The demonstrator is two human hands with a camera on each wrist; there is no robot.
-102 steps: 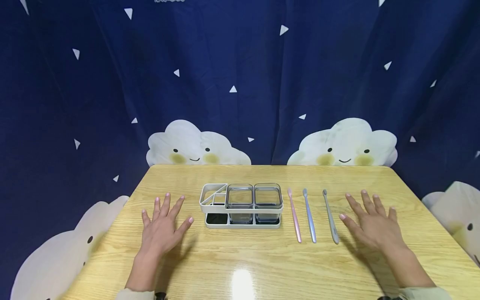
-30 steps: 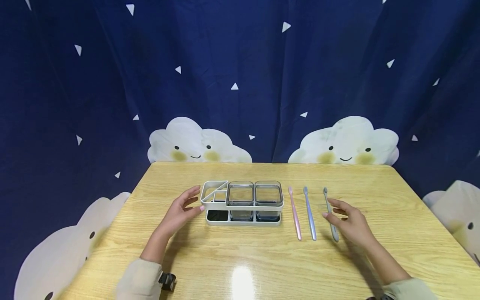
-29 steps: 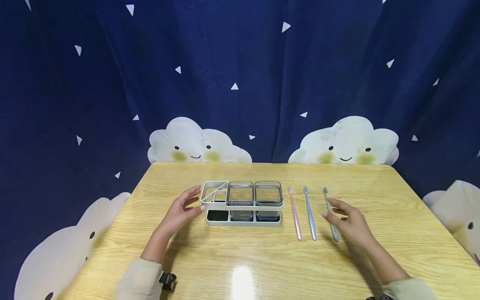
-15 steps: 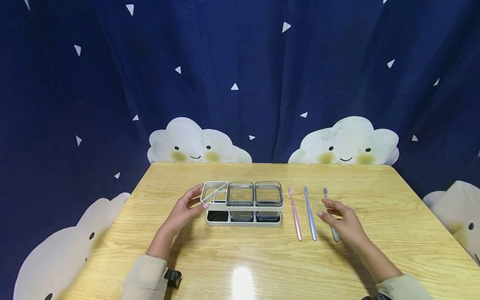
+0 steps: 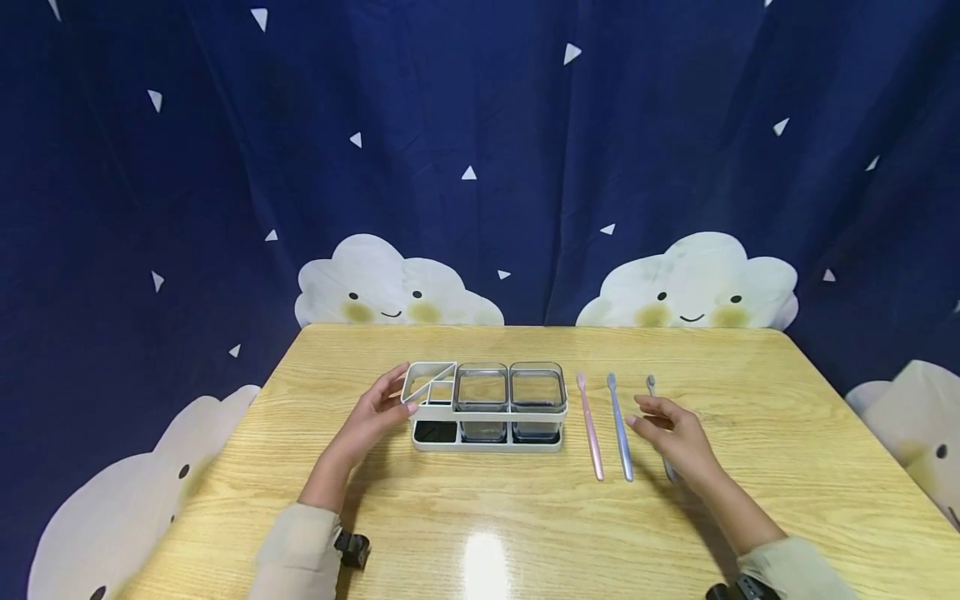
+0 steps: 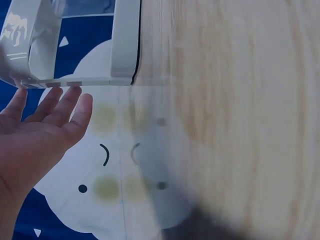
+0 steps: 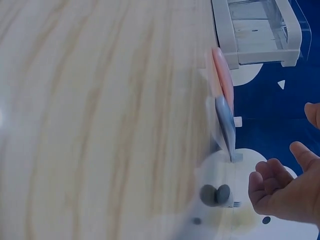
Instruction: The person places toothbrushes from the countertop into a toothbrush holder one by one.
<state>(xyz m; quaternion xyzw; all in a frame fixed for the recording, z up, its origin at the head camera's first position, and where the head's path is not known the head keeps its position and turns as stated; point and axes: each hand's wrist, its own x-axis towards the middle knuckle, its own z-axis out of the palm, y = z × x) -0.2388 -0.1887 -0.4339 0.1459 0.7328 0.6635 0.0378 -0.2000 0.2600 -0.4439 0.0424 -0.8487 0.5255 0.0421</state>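
pointing head-away, long axis nearly front-to-back: blue toothbrush [image 5: 620, 429], right fingers [image 5: 660, 406] parted, contact unclear

White glare spots the table [image 5: 420, 508]; the wrist views look dimmer.

No text, label, brand, number or sign is legible in the head, left wrist or right wrist view. White marks [image 6: 15, 29] show on the end of the rack [image 6: 125, 42] at the upper left of the left wrist frame. These marks form no readable characters; whether they are print or glare cannot be determined.
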